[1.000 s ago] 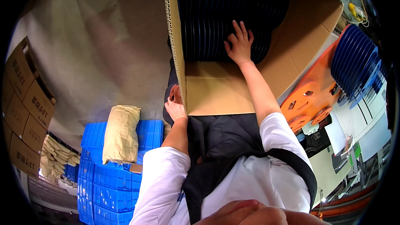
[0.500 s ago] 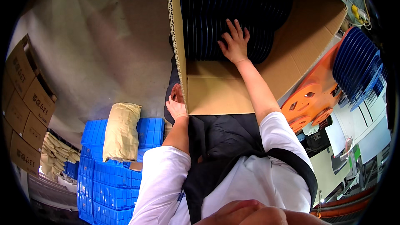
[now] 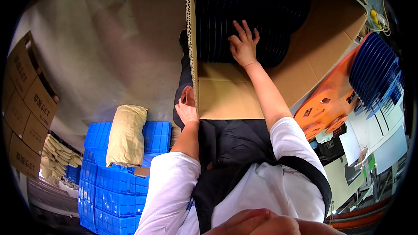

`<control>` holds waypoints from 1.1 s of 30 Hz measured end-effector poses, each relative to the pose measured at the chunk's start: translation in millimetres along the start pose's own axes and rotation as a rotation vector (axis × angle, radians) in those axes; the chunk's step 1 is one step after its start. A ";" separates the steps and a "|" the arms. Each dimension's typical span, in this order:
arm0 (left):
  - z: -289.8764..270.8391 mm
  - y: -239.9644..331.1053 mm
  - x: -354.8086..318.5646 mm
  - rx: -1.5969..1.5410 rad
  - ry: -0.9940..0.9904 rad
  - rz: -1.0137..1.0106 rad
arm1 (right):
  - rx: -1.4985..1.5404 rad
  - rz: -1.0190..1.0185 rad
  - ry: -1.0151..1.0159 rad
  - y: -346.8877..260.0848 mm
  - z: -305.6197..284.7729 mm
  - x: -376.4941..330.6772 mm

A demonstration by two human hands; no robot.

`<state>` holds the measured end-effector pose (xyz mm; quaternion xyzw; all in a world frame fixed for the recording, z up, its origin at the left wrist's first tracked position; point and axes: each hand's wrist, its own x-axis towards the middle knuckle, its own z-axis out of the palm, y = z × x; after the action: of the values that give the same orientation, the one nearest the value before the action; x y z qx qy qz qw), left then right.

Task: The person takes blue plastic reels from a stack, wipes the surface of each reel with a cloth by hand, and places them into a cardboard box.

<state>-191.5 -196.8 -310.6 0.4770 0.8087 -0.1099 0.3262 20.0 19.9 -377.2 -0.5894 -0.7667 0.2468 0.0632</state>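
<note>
An open cardboard box [image 3: 230, 98] stands in front of me, holding two close-packed rows of thin, dark round discs with bluish rims, seemingly reels [image 3: 213, 39]. My right hand [image 3: 245, 51] reaches inside it, fingers apart, with the fingertips at the nearer row; whether they press on the rims is hard to see. Low at the box's left outer corner is my left hand [image 3: 187, 112]. Its curled fingers are against a reddish-brown curved piece [image 3: 187, 96], whose kind I cannot make out. The box wall hides part of that hand's surroundings.
An orange frame [image 3: 320, 104] bearing blue discs [image 3: 372, 72] stands right of the box. Blue plastic crates [image 3: 115, 198], topped by a tan paper sack [image 3: 127, 137], are at lower left. Stacked cartons [image 3: 28, 109] rise at the far left. A yellow-ended cable [image 3: 378, 18] lies upper right.
The box and its discs sit slightly farther right in view. My right hand has shifted a little left along the nearer row. My left hand stays by the corner.
</note>
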 end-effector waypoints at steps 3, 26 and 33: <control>-25.4 17.5 4.6 0.075 -0.276 -0.114 | 0.017 0.022 0.005 -8.1 -1.5 5.3; -18.2 9.5 2.2 0.172 -0.230 0.026 | -0.014 -0.054 0.079 -35.8 23.2 19.3; -14.7 7.5 -0.5 0.092 -0.244 -0.075 | 0.004 -0.035 0.092 -44.3 24.3 22.6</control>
<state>-191.2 -186.0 -298.1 0.4439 0.7744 -0.2162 0.3956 -34.7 25.6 -382.7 -0.5866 -0.7726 0.2197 0.1035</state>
